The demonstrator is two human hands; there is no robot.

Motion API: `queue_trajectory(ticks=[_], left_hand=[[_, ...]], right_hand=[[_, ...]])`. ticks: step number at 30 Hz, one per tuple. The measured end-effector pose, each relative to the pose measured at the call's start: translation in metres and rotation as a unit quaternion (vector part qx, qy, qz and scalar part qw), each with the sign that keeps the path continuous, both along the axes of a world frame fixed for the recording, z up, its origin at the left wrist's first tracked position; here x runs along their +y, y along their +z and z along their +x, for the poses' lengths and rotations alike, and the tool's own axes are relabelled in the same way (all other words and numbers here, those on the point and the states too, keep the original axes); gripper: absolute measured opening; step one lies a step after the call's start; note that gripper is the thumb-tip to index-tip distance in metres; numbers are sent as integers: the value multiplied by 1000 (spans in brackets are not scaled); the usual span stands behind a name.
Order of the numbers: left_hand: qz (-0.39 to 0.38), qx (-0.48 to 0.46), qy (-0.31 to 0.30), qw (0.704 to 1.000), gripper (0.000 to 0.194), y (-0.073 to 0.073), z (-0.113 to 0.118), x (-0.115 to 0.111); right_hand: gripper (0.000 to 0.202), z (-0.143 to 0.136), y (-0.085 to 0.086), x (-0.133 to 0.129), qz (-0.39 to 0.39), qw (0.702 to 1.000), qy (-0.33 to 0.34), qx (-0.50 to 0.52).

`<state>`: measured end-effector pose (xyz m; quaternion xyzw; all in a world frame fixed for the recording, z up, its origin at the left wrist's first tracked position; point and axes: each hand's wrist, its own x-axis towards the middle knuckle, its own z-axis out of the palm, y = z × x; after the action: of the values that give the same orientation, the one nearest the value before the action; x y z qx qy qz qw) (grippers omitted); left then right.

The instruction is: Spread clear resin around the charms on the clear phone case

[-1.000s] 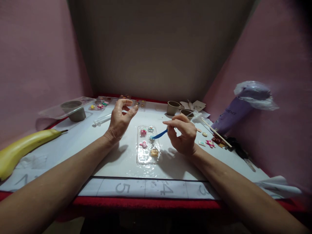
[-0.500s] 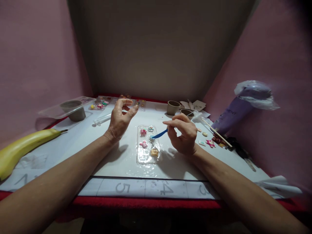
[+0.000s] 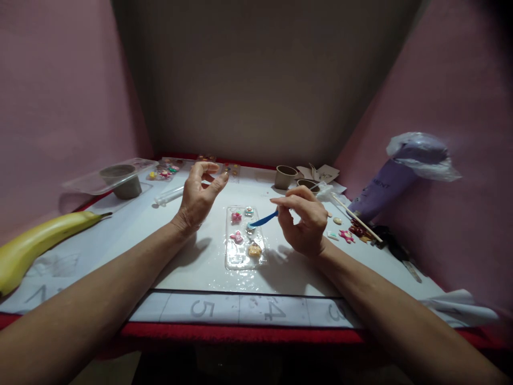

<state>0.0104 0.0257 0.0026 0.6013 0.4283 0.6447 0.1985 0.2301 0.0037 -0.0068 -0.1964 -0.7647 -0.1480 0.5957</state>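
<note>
A clear phone case [image 3: 240, 260] with wet, glossy glue-like patches lies in the middle of the white board. Several small charms sit on it, among them a pink one [image 3: 236, 237] and a yellow-brown one [image 3: 254, 250]. Between thumb and fingers, my right hand [image 3: 303, 222] grips a small blue plastic spatula [image 3: 265, 218] by its far end. The blade's tip is at a pale blue charm [image 3: 250, 228] on the case's right side. My left hand [image 3: 202, 192] hovers left of the case, fingers curled but apart, holding nothing.
A banana [image 3: 48, 235] and a grey cup [image 3: 127, 184] under a clear lid lie left. A syringe [image 3: 168, 196] is behind my left hand. Brown cups [image 3: 285, 177] stand at the back. Loose charms [image 3: 346, 236], a wooden stick [image 3: 356, 217] and a purple bag [image 3: 387, 187] are right.
The blue spatula and my right hand have shifted very slightly right. My left hand stays practically where it was.
</note>
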Motion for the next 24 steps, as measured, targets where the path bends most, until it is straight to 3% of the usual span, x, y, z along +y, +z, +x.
queue_trajectory(ticks=[24], left_hand=[[-1, -1, -4, 1000, 42, 0, 0, 0]], right_hand=[[28, 1, 3, 2, 31, 999, -5, -10]])
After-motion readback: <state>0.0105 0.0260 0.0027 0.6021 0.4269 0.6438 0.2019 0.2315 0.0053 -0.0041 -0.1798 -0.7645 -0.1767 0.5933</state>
